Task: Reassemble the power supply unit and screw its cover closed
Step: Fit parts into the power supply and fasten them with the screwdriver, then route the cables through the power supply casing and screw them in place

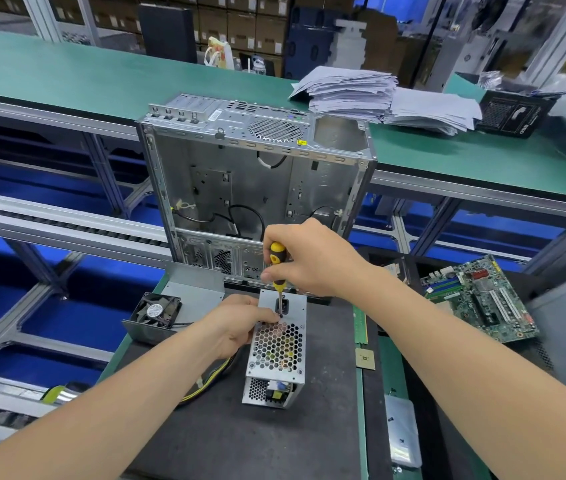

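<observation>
On the dark desk (240, 441), near the open computer case (257, 174), your right grip (312, 261) curled round the screwdriver (276, 255), tip on the power supply unit (276, 348), which your left grip (236, 323) clasped.

Green bench (390, 368) with dark mat (226, 438) laid over it. On mat: PSU (276, 351) at centre, case (257, 174) upright at far end. At left edge, cover (198, 285) with fan (156, 311). Right of mat: RAM stick (360, 323), CPU (365, 359), bag (402, 431). Farther right, motherboard (482, 299) on a dark surface.
</observation>
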A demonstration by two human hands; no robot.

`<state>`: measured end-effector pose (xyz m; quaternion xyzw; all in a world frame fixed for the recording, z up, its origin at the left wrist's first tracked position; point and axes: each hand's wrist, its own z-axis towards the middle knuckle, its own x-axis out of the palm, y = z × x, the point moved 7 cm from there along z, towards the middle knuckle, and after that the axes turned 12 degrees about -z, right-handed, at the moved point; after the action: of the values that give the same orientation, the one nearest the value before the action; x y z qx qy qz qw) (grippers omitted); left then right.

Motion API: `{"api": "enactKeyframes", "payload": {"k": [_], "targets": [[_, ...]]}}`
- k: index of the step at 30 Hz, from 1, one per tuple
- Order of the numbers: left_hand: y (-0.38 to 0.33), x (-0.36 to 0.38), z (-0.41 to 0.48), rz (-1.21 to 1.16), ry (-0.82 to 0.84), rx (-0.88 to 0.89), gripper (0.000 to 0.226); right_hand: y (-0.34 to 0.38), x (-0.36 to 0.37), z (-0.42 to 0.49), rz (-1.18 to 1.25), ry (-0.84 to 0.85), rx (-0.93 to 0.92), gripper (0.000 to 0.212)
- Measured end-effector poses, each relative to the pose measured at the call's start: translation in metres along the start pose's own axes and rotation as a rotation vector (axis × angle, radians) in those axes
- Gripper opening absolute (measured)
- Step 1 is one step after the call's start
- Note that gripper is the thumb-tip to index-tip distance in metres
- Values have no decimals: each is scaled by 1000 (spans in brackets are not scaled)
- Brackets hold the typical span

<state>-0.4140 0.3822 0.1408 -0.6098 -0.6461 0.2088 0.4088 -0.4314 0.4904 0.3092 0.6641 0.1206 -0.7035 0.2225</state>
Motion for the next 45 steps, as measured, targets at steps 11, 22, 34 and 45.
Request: {"api": "enactKeyframes", "payload": {"k": [11,22,34,45], "targets": [[0,0,6,53,14,-7,15,-12,-8,-15,107,-172,58,21],[-16,70,-10,898,-45,285,33,-81,9,-58,141,-11,182,4],[69,146,-31,1364,95,482,25,-123,104,-101,185,319,281,16],[90,116,-31,1109,313,451,29,-101,125,-76,212,320,165,32]]}}
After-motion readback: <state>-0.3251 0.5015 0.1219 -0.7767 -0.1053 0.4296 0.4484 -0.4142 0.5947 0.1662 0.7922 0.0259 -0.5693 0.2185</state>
